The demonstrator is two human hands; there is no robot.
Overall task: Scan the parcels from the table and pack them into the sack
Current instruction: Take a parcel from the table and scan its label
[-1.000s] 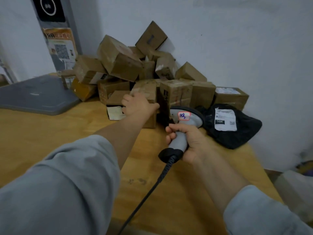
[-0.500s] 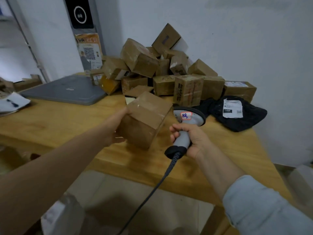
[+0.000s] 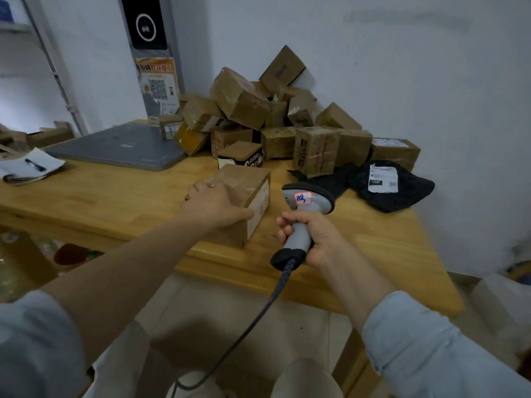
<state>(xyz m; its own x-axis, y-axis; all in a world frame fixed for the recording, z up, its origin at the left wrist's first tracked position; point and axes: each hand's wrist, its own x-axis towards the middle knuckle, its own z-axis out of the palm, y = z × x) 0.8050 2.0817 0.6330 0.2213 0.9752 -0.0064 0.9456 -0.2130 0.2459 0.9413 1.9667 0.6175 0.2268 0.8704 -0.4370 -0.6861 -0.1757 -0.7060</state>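
Note:
A brown cardboard parcel point(image 3: 250, 185) sits on the wooden table point(image 3: 115, 196) near its front edge, with a white label on its right side. My left hand point(image 3: 214, 205) lies on top of it, fingers curled over the far left edge and thumb along the top. My right hand point(image 3: 313, 239) grips the handle of a grey barcode scanner point(image 3: 307, 196), whose head is just right of the parcel's label. Several more cardboard parcels point(image 3: 244, 99) are heaped against the wall behind. A black bag parcel point(image 3: 402, 193) with a white label lies at the right.
A flat grey device point(image 3: 120, 147) lies on the table at the back left, a notepad with a pen point(image 3: 26, 168) at the far left. The scanner's cable point(image 3: 258, 311) hangs down past the table's front edge. A post with a QR poster point(image 3: 156, 87) stands behind.
My left hand pulled one parcel out of the heap, carried it tilted toward me, and now it rests flat on the table by the scanner. The right hand stayed put.

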